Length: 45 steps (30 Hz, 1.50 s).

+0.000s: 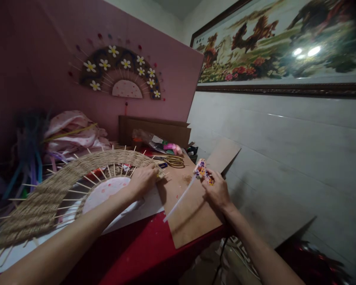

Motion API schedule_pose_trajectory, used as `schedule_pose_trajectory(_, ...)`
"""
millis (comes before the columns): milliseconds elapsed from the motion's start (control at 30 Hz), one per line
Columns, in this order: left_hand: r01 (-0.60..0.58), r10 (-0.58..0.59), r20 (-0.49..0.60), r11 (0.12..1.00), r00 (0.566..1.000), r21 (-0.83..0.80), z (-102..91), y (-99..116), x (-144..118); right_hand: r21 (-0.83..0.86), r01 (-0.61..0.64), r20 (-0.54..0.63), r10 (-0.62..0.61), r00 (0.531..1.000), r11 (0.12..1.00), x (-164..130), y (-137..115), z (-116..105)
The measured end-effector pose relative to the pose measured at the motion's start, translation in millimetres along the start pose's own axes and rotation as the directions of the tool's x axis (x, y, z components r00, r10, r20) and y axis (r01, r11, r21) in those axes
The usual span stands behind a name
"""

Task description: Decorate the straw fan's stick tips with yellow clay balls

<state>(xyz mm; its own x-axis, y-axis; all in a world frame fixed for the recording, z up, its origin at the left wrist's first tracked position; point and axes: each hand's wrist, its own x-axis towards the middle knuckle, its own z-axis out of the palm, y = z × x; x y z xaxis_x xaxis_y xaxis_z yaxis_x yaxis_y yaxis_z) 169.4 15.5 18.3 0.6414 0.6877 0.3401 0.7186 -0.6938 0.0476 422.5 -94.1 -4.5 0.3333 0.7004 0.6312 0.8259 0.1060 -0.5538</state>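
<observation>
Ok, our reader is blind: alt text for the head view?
A person's left hand presses a half-round woven rope fan with wooden spokes, while the right hand holds a flower-patterned glue gun over cardboard on a red table.

Left hand (142,180) on woven rope fan (47,194), right hand (216,192) gripping floral glue gun (202,169) over cardboard (190,213)

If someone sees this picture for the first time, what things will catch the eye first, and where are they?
First comes the big woven fan-shaped piece of rope and thin sticks lying at the left on the red table, with the left hand resting on its right end. Right of it, over a cardboard sheet, the right hand holds a flower-patterned glue gun with a long white stick. On the pink wall behind hangs a finished fan with white flowers.
</observation>
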Motion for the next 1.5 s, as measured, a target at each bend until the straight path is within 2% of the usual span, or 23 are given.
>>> schedule_pose_trajectory(67,0.025,-0.026,-0.022,0.999,0.999,-0.037,-1.8,-0.5,-0.3,0.263,-0.213,0.123,0.186,0.975,0.941,2.6,1.5,-5.8)
schedule_pose_trajectory(100,0.042,-0.044,-0.027,0.997,0.999,-0.07,-2.7,-1.2,-0.2,0.395,-0.333,0.213,0.268,0.94,0.856,2.7,0.4,-7.3)
schedule_pose_trajectory(167,0.069,-0.077,-0.044,0.984,0.996,-0.164,-3.9,-3.5,0.4,0.588,-0.522,0.385,0.354,0.852,0.618,1.1,-5.8,-7.8)
schedule_pose_trajectory(233,0.083,-0.109,-0.075,0.955,0.991,-0.284,-3.3,-7.2,1.7,0.668,-0.619,0.51,0.351,0.785,0.414,-0.9,-16.2,-6.7)
schedule_pose_trajectory(267,0.087,-0.127,-0.096,0.933,0.987,-0.348,-2.3,-9.3,2.5,0.677,-0.649,0.558,0.334,0.76,0.347,-1.6,-22.4,-6.0)
schedule_pose_trajectory(367,0.077,-0.206,-0.181,0.836,0.962,-0.543,2.0,-15.5,4.4,0.64,-0.729,0.676,0.271,0.685,0.244,-2.8,-42.9,-3.2)
schedule_pose_trajectory(433,0.057,-0.28,-0.243,0.756,0.929,-0.652,4.1,-18.6,4.6,0.611,-0.749,0.719,0.215,0.66,0.257,-3.8,-56.6,0.7)
schedule_pose_trajectory(533,0.046,-0.38,-0.279,0.66,0.882,-0.75,5.1,-21.1,3.1,0.566,-0.738,0.731,0.191,0.655,0.368,-6.4,-73.2,11.5)
schedule_pose_trajectory(667,0.032,-0.429,-0.26,0.564,0.865,-0.825,8.9,-23.6,2.1,0.465,-0.734,0.764,0.195,0.615,0.495,-8.5,-83.3,30.2)
schedule_pose_trajectory(800,0.003,-0.478,-0.256,0.475,0.84,-0.88,17.9,-27.5,4.8,0.418,-0.716,0.779,0.186,0.599,0.559,-6.6,-85.6,41.8)
schedule_pose_trajectory(1000,-0.021,-0.508,-0.259,0.427,0.822,-0.904,20.0,-26.9,6.0,0.332,-0.701,0.795,0.213,0.568,0.631,-3.6,-92.2,45.6)
schedule_pose_trajectory(1100,-0.035,-0.515,-0.256,0.4,0.818,-0.916,17.7,-25.0,4.9,0.32,-0.692,0.789,0.223,0.573,0.648,-3.3,-93.6,48.8)
schedule_pose_trajectory(1300,-0.033,-0.517,-0.268,0.419,0.813,-0.907,21.9,-27.1,5.6,0.272,-0.673,0.801,0.226,0.555,0.687,-3.5,-91.1,55.4)
schedule_pose_trajectory(1433,-0.034,-0.512,-0.263,0.413,0.817,-0.91,23.9,-27.9,6.0,0.275,-0.655,0.781,0.234,0.578,0.703,-2.9,-89.5,56.8)
schedule_pose_trajectory(1500,-0.033,-0.507,-0.261,0.415,0.821,-0.909,23.8,-27.6,5.7,0.267,-0.652,0.783,0.234,0.576,0.709,-2.5,-88.7,57.7)
